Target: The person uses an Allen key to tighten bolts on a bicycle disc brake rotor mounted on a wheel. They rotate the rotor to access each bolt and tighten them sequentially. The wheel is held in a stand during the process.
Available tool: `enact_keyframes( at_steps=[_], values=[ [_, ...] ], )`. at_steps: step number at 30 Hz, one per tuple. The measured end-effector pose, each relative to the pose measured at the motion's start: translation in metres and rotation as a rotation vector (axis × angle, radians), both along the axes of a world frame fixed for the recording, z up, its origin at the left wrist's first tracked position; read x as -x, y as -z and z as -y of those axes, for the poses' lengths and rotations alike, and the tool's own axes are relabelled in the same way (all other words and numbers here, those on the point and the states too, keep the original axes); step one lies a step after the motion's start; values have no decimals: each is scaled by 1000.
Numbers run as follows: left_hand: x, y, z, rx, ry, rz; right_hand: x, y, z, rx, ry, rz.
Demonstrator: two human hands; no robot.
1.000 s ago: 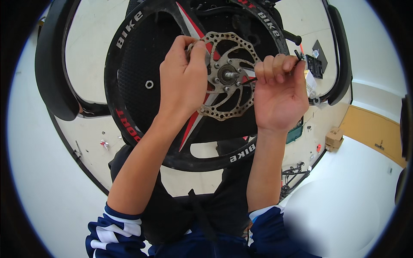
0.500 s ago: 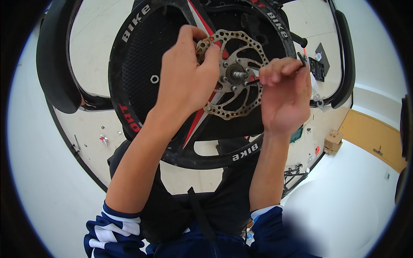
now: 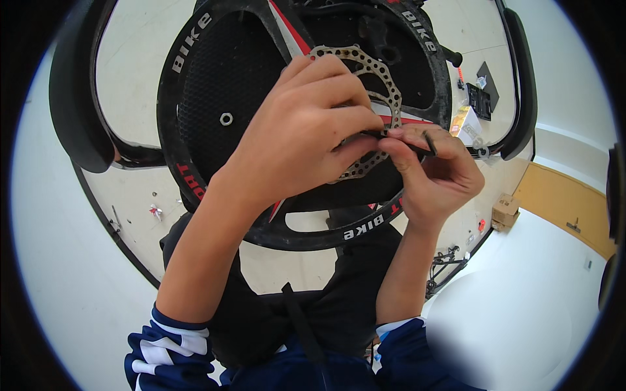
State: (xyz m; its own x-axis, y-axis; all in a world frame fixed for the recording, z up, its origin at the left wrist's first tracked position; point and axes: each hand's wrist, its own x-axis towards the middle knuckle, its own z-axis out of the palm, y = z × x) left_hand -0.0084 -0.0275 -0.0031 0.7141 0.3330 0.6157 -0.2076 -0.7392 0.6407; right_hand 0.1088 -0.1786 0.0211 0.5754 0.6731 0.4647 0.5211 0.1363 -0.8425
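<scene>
A black L-shaped hex key [image 3: 428, 147] is pinched in my right hand [image 3: 440, 179], its bent end showing above the fingers. My left hand [image 3: 306, 127] closes its thumb and fingers around the key's other end; whether a small bolt sits there too I cannot make out. Both hands meet over the brake disc [image 3: 394, 98], a perforated, rust-stained rotor on the wheel's hub. The left hand hides the hub and much of the disc. Under them lies the black bicycle wheel [image 3: 171, 98] with red and white spokes. A hex nut [image 3: 226, 119] rests on the black surface seen through the wheel.
Black curved armrests [image 3: 81, 85] flank the wheel, which lies above my legs. On the floor at right are a black tool case [image 3: 480, 101] and a cardboard box [image 3: 505, 212]. Small loose parts [image 3: 155, 212] lie on the floor at left.
My left hand has left the disc's upper left edge and moved right and down to the hex key. My right hand has lowered and drawn the key away from the hub bolts. The wheel has shifted slightly left.
</scene>
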Motion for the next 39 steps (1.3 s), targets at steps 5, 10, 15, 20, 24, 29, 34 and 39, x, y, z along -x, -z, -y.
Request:
enact_keyframes(
  at_steps=[5,10,15,20,24,29,34,39],
  values=[
    [-5,4,7,18,47,-13,2,-10,-1,77,-8,-52],
    [-2,-4,10,-20,58,-107,0,-12,5,86,-162,-153],
    [-1,1,6,-23,4,-107,1,-14,8,177,-88,-193],
    [-2,1,7,25,3,-95,9,-9,0,176,83,-87],
    [-4,4,10,-16,22,-118,6,-3,-1,152,75,37],
    [0,-1,10,-117,30,-210,8,-10,0,64,-40,-214],
    [3,-2,8,-84,13,-219,3,-8,6,120,-49,-140],
    [2,-1,8,16,-2,-157,5,0,1,20,27,-97]
  ],
)
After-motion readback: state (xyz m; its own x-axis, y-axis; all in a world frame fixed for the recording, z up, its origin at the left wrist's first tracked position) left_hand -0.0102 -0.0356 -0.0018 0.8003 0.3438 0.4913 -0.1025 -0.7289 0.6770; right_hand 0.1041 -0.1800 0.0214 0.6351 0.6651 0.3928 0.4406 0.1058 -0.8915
